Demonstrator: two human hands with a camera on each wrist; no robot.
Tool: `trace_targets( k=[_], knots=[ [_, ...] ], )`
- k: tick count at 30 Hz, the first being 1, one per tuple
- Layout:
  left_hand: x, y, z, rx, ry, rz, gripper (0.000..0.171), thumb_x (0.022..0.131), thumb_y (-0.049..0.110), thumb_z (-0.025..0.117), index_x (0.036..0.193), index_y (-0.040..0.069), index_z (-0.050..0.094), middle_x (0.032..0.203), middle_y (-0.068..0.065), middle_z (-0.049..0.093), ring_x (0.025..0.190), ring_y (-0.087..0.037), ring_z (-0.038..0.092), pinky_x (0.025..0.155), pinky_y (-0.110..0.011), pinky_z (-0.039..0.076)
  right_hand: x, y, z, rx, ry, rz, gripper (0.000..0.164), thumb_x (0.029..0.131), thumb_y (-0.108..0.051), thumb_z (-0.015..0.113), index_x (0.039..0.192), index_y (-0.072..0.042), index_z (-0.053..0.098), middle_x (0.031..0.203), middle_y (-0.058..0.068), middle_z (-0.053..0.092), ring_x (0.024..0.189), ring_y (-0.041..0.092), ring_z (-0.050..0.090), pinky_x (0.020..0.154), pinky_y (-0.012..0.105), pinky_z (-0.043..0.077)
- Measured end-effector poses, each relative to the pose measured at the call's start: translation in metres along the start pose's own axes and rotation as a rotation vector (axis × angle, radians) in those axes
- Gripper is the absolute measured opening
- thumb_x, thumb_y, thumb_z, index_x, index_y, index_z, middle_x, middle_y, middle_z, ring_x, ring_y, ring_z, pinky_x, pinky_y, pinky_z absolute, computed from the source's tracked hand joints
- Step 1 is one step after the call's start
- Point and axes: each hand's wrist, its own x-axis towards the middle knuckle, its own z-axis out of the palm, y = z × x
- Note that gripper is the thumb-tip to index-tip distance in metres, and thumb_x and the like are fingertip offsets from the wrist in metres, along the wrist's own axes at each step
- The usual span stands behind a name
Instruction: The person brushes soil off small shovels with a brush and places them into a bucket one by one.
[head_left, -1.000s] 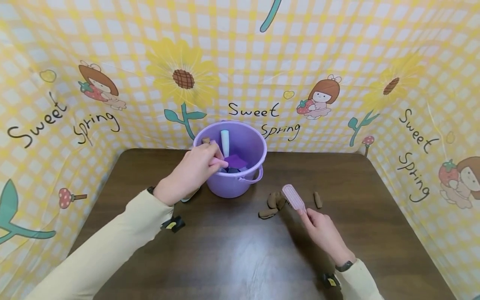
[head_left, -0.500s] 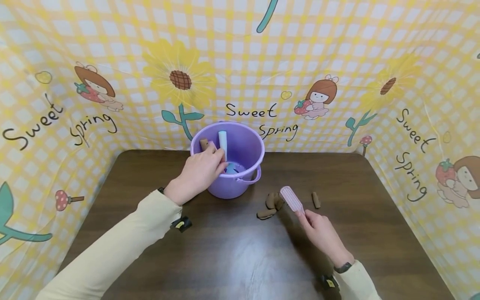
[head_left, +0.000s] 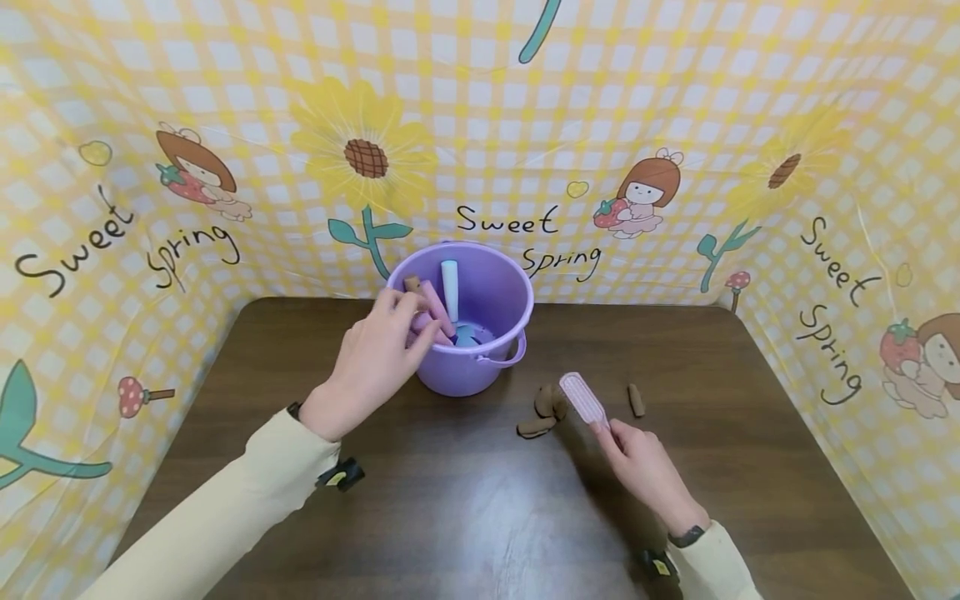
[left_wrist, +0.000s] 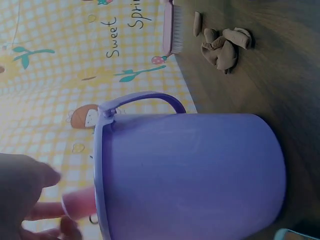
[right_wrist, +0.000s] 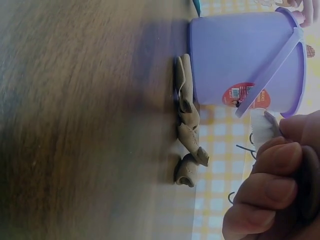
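A purple bucket (head_left: 459, 373) stands at the back of the table. At its left rim is my left hand (head_left: 363, 362), fingers loosely spread beside pink handles (head_left: 438, 310). In the left wrist view, the fingers lie close to the end of one pink handle (left_wrist: 81, 202), with the thumb apart from it. A pale blue handle (head_left: 450, 290) and a brown piece (head_left: 412, 284) also show inside the bucket. My right hand (head_left: 648, 471) grips a pink brush (head_left: 583, 398) with pale bristles, held above the table. Brown curled pieces (head_left: 549, 404) lie left of the brush.
One separate brown piece (head_left: 636, 400) lies right of the brush on the dark wooden table (head_left: 450, 500). The bucket's side handle (head_left: 510, 354) hangs toward the right. Yellow checked cloth (head_left: 480, 125) surrounds the table. A teal-edged item (left_wrist: 295, 235) shows beside the bucket's base.
My left hand has let go of a pink handle and drawn back leftward from the bucket. A purple part seen inside earlier no longer shows. The right hand has barely moved.
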Motion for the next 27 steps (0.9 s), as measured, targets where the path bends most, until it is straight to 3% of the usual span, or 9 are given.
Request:
trace_targets(
  k=[3, 6, 15, 22, 27],
  knots=[
    [-0.009, -0.009, -0.006, -0.015, 0.094, -0.016, 0.026, 0.092, 0.031, 0.057, 0.106, 0.01, 0.059, 0.098, -0.01, 0.052, 0.06, -0.02, 0.053, 0.049, -0.036, 0.042, 0.0, -0.001, 0.001, -0.005, -0.005, -0.005, 0.036, 0.095, -0.044, 0.049, 0.074, -0.015, 0.052, 0.054, -0.007, 0.035, 0.043, 0.007, 0.033, 0.041, 0.023, 0.027],
    [-0.021, -0.021, -0.011, -0.002, 0.123, -0.046, 0.02, 0.093, 0.031, 0.055, 0.099, 0.011, 0.059, 0.088, -0.004, 0.054, 0.06, -0.018, 0.051, 0.049, -0.036, 0.04, -0.001, -0.003, 0.001, -0.002, -0.012, 0.003, 0.035, 0.095, -0.043, 0.05, 0.074, -0.015, 0.052, 0.054, -0.007, 0.036, 0.043, 0.007, 0.033, 0.04, 0.023, 0.027],
    [-0.072, -0.059, -0.002, 0.103, -0.036, -0.107, 0.014, 0.09, 0.027, 0.059, 0.081, 0.016, 0.056, 0.067, 0.004, 0.049, 0.048, -0.013, 0.042, 0.039, -0.028, 0.03, -0.001, -0.007, -0.001, -0.032, -0.014, -0.02, 0.031, 0.094, -0.039, 0.053, 0.074, -0.015, 0.053, 0.053, -0.007, 0.037, 0.042, 0.007, 0.034, 0.04, 0.023, 0.027],
    [-0.11, -0.093, 0.011, 0.175, -0.129, -0.174, 0.016, 0.084, 0.023, 0.066, 0.084, 0.01, 0.057, 0.074, -0.007, 0.054, 0.058, -0.025, 0.051, 0.04, -0.036, 0.034, -0.001, -0.009, 0.0, -0.053, -0.02, -0.033, 0.028, 0.094, -0.035, 0.055, 0.076, -0.014, 0.053, 0.053, -0.007, 0.036, 0.043, 0.007, 0.034, 0.04, 0.023, 0.026],
    [-0.131, -0.116, 0.019, 0.251, -0.123, -0.165, 0.028, 0.077, 0.021, 0.073, 0.087, 0.001, 0.055, 0.078, -0.018, 0.052, 0.065, -0.036, 0.047, 0.044, -0.042, 0.035, -0.001, -0.009, 0.002, -0.063, -0.036, -0.037, 0.028, 0.094, -0.036, 0.055, 0.075, -0.015, 0.053, 0.053, -0.008, 0.035, 0.043, 0.007, 0.033, 0.041, 0.023, 0.026]
  ],
)
